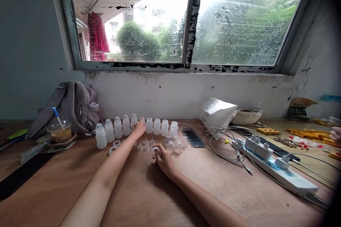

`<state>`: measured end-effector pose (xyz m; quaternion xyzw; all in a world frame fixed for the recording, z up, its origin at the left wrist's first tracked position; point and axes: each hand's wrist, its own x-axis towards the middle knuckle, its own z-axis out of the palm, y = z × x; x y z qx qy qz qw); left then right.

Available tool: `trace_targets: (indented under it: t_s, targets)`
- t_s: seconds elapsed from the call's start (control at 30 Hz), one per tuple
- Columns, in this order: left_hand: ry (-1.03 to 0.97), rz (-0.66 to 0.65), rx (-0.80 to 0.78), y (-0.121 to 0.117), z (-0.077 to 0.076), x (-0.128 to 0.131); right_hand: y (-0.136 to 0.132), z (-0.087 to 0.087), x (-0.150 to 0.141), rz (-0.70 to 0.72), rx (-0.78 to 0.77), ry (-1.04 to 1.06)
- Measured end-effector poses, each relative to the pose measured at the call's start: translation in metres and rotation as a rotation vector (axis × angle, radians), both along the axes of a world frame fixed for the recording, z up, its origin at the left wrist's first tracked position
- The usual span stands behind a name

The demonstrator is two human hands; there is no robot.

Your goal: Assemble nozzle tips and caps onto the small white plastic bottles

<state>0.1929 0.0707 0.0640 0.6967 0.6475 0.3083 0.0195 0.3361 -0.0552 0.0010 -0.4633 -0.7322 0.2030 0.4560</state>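
Along the wall side of the table runs a row of frosted baby bottles [157,127]. Those on the left wear clear domed caps [100,129]; those on the right are uncapped. My left hand [138,127] reaches into this row, its fingers closed round a bottle that they mostly hide. Nearer to me, my right hand [163,160] pinches a small whitish bottle collar [155,152] just above the table. Several clear nipples [146,143] stand between my hands. White rings [113,150] lie by my left forearm, and loose clear caps [178,146] are beyond my right hand.
At the left are a grey backpack [70,108], an iced drink cup [59,130] and a black flat object [23,173]. To the right lie cables [221,152], a white power strip [293,181] and a white bag [217,115]. Part of another person's hand [336,133] shows at the right edge.
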Motion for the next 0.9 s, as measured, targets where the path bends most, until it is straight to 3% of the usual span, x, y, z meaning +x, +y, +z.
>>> trace_targets:
  t_s: [0.1,0.2,0.4,0.43,0.57,0.73,0.9]
  targets:
    - [-0.018,0.000,0.085,-0.006,0.000,0.003,0.000,0.000,0.001,0.007,-0.017,0.037]
    - [-0.036,-0.029,0.213,-0.028,0.005,0.002,-0.001,0.003,0.003,0.062,-0.085,0.128]
    - [-0.090,-0.199,0.402,-0.108,0.004,-0.014,-0.001,0.013,0.006,0.245,-0.306,0.524]
    - [-0.115,-0.295,0.406,-0.121,0.001,-0.018,0.000,0.015,0.007,0.259,-0.339,0.578]
    - [-0.140,-0.467,0.331,-0.153,-0.021,-0.029,-0.001,0.019,0.008,0.287,-0.414,0.677]
    - [-0.313,-0.501,0.171,-0.151,-0.041,-0.028,-0.006,0.027,0.008,0.321,-0.339,0.686]
    - [-0.376,-0.496,-0.027,-0.149,-0.044,-0.028,-0.011,0.038,0.010,0.412,-0.312,0.651]
